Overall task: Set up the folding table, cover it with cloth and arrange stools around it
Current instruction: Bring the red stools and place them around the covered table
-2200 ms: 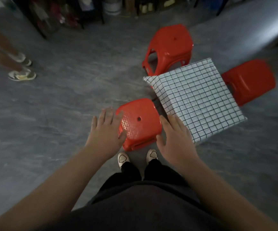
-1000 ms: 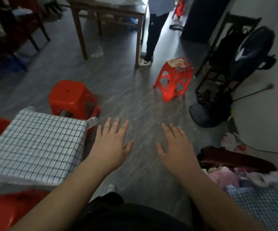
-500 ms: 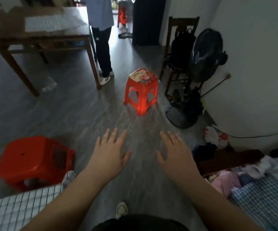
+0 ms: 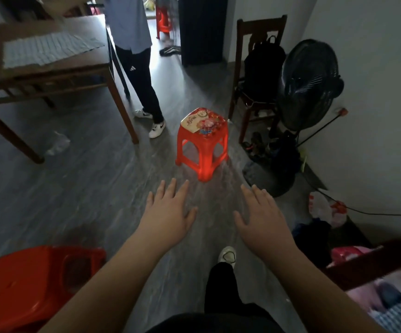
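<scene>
Turned off the cloth-covered table; it has left view. Ahead, the printed-top red stool (image 4: pixel 203 138) stands closer, mid-floor. Fingers spread and empty on left hand (image 4: pixel 168 213) and right hand (image 4: pixel 262 217). I judge this stool is next to fetch.

A: Near red stool (image 4: pixel 26 287), lower left: cut off by the left and bottom edges. Legs not seen.
B: Noted. Wooden bench (image 4: pixel 58 68), upper left: its left end runs out of frame and its near corner is blurred. Pale sheet (image 4: pixel 50 50) on it: pattern too smeared to tell.
A: Standing person (image 4: pixel 137 68): cut off by the top edge above the chest.
B: Far stool (image 4: pixel 163 20) beyond them: blurred, partly hidden.
A: Middle stool (image 4: pixel 203 123): seat print too small to read.
B: Cloth heap (image 4: pixel 391 299), lower right: cut off by the edges, items blurred together.
</scene>
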